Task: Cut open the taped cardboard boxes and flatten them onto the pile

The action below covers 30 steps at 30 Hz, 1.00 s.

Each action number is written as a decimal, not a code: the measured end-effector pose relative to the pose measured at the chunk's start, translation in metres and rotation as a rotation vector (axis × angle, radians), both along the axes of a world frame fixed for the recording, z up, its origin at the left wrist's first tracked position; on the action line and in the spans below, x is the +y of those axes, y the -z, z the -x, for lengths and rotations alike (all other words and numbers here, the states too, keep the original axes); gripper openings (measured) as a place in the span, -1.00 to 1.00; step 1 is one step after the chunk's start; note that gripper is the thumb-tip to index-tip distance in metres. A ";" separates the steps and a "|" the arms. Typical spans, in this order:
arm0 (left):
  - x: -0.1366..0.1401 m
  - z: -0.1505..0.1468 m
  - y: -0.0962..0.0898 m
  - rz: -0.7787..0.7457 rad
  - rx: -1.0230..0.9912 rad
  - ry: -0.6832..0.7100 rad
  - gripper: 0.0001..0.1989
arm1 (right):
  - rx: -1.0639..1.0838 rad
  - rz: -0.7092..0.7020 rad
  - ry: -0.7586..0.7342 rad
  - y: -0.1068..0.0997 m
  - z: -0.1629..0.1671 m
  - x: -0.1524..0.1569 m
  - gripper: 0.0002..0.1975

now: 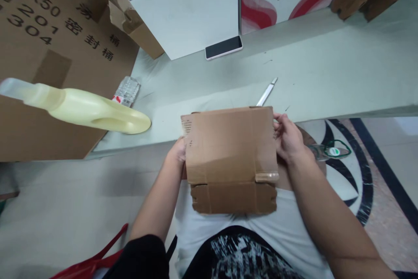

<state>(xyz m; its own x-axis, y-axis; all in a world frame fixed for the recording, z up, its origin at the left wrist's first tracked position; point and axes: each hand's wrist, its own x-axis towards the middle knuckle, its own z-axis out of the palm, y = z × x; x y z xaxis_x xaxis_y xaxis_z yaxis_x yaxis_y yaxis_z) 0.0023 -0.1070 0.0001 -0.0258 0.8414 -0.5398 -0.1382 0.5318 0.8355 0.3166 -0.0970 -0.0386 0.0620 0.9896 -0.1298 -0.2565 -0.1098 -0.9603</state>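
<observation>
A piece of brown cardboard [228,146], folded flat with a creased flap at its lower end, is held over my lap at the table's front edge. My left hand [179,149] grips its left edge, the fingers mostly hidden behind the board. At the right edge my right hand [290,137] is closed on the cardboard with curled fingers. Just beyond the board's upper edge lies a white utility knife [267,92], touched by neither hand. Printed text and a torn strip show at the board's upper left corner.
A pale yellow bottle [101,111] stands at the left, with a clear plastic bottle [128,91] behind it. A phone [224,48] lies by a white box [196,13]. Large cartons [32,74] line the left. Another clear bottle [321,152] is beyond my right hand.
</observation>
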 end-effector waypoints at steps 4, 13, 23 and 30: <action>0.013 0.007 -0.007 0.089 -0.163 -0.052 -0.71 | 0.254 0.218 -0.342 -0.009 -0.007 -0.010 -0.40; -0.024 0.012 -0.010 -0.076 -0.473 -0.153 -0.39 | 0.136 0.259 -0.230 -0.012 0.000 -0.016 -0.53; -0.037 -0.019 -0.027 -0.242 -0.407 -0.195 -0.11 | 0.208 0.234 -0.273 -0.025 -0.053 -0.101 -0.31; -0.033 -0.078 -0.016 -0.163 -0.435 0.031 -0.15 | -0.136 0.371 -0.124 -0.035 -0.060 -0.166 -0.40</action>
<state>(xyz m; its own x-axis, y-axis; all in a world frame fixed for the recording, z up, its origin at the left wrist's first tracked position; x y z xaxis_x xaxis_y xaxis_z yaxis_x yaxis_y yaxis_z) 0.0806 -0.1402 0.0162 0.2005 0.9130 -0.3553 -0.4807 0.4077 0.7764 0.3767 -0.2633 -0.0037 -0.0142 0.8782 -0.4780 -0.0933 -0.4772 -0.8738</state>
